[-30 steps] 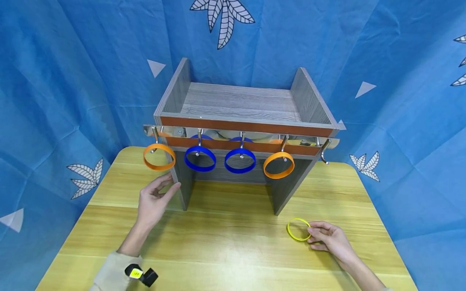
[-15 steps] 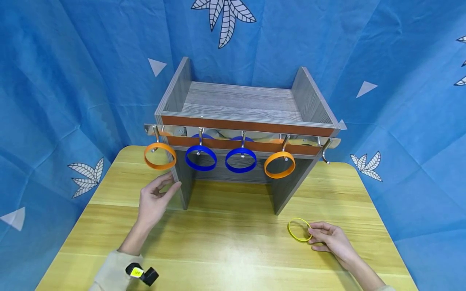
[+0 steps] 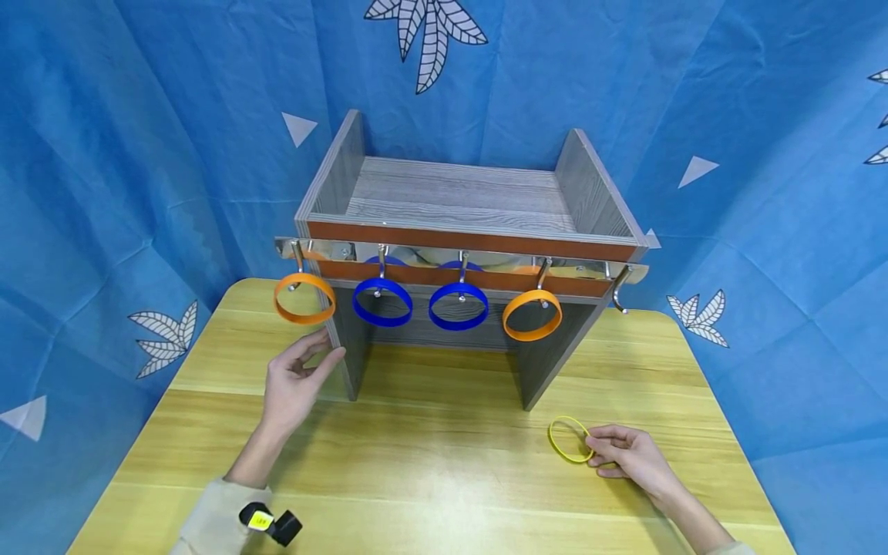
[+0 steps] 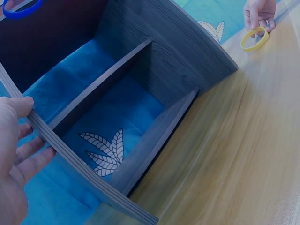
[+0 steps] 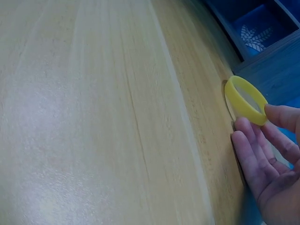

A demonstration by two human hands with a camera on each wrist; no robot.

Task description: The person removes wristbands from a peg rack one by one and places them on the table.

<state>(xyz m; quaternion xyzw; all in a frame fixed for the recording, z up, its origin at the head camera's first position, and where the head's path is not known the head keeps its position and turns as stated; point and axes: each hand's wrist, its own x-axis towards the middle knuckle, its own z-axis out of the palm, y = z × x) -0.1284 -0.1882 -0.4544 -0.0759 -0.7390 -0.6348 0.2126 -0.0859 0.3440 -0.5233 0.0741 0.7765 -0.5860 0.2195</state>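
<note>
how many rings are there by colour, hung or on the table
orange rings: 2, both hung on hooks
blue rings: 2, both hung on hooks
yellow ring: 1, on the table at the right hand
total: 5

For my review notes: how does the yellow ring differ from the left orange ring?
The yellow ring sits on the table, pinched by the right hand; the left orange ring hangs on a hook, untouched. The yellow looks thinner and smaller. Both are round bands.
</note>
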